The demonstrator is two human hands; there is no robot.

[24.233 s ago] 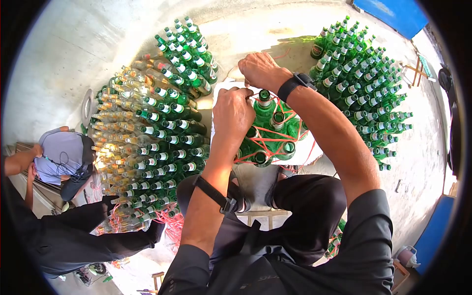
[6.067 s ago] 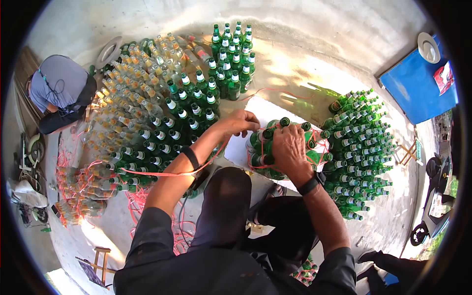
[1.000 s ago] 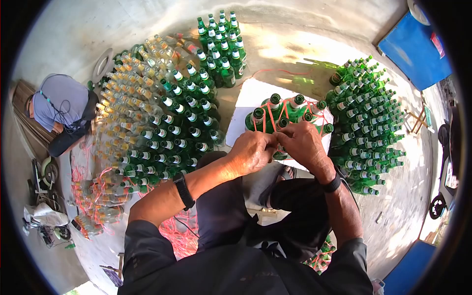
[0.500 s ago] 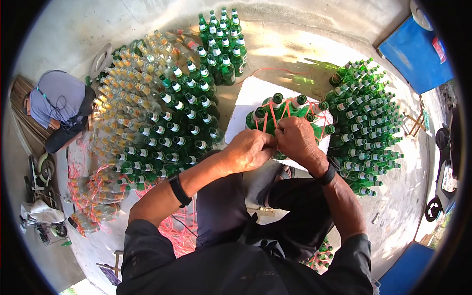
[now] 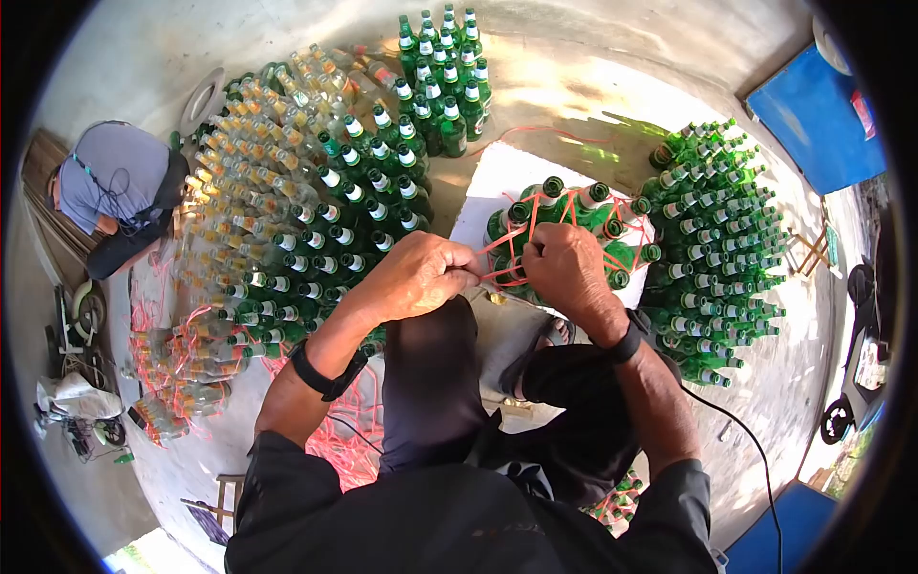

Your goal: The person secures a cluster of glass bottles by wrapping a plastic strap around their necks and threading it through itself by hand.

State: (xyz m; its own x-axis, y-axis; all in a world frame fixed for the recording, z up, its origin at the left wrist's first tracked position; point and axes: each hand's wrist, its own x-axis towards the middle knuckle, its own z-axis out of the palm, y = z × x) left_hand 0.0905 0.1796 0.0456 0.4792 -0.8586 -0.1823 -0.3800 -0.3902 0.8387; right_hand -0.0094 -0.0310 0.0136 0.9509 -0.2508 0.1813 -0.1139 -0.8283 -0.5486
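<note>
Several green glass bottles (image 5: 595,194) stand bunched on a white board (image 5: 492,172), with pink string (image 5: 517,234) zigzagging around and between their necks. My left hand (image 5: 421,275) is closed in a pinch on the string, just left of the bunch. A taut length runs from it toward the bottles. Closed as a fist over the near side of the bunch, my right hand (image 5: 566,268) grips the string too, though its fingertips are mostly hidden. Both hands are apart by about a palm's width.
Dense rows of green bottles (image 5: 717,239) stand to the right, and more green bottles (image 5: 380,182) with clear bottles (image 5: 253,182) fill the left. Loose pink string (image 5: 349,450) lies by my left leg. Another person (image 5: 124,182) crouches at far left. A blue panel (image 5: 813,110) leans at upper right.
My left hand has moved left, away from the bunch, drawing the string out. My right hand stays near the bottles. The view has shifted slightly.
</note>
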